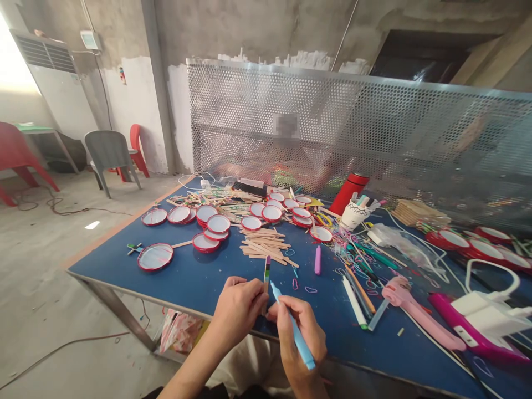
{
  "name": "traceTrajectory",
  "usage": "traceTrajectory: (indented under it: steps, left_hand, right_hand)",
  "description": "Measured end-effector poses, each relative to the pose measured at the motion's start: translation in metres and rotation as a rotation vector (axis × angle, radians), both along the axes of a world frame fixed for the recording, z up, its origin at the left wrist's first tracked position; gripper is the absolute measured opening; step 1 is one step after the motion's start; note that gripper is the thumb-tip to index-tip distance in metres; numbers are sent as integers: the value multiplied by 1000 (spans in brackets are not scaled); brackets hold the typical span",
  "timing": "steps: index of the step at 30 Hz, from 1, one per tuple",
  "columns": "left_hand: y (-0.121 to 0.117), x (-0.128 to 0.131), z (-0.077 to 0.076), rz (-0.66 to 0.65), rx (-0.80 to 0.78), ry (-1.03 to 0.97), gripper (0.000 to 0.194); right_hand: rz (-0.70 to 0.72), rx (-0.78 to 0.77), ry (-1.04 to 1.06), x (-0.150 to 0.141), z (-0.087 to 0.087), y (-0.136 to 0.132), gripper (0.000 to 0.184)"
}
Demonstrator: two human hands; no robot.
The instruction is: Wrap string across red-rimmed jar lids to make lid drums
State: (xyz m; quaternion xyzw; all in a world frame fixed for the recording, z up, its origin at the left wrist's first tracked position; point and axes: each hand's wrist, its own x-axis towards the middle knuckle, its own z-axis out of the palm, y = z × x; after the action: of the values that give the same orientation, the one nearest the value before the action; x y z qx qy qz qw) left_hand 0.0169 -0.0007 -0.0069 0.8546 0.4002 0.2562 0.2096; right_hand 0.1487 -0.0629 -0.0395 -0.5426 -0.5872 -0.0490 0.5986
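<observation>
Right grip (297, 332) clenched around a pale blue marker (306, 352), its tip just beside a striped wooden stick (266, 274) pinched upright in the left grip (239, 310), both over the front edge of the bench (199, 271). Red-rimmed discs (155, 257) and loose sticks (261, 244) scattered toward the far side; pens (355, 302) and rubber bands (347, 244) toward the right edge.

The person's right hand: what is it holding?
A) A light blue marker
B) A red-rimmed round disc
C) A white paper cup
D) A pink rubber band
A. The right hand pinches the light blue marker in its fingers, the tip raised towards the craft stick held in the left hand.
</observation>
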Motion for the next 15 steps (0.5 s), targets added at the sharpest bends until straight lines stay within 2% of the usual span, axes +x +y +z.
traceTrajectory:
  steps: [4, 9, 15]
  left_hand:
    - [0, 0, 1, 7, 15, 16, 28]
    - [0, 0, 0, 1, -2, -4, 30]
    - [0, 0, 1, -7, 26, -2, 28]
  right_hand:
    - [56, -31, -79, 0, 2, -2, 15]
    - [-5, 8, -17, 0, 0, -1, 16]
    - [51, -20, -79, 0, 2, -1, 15]
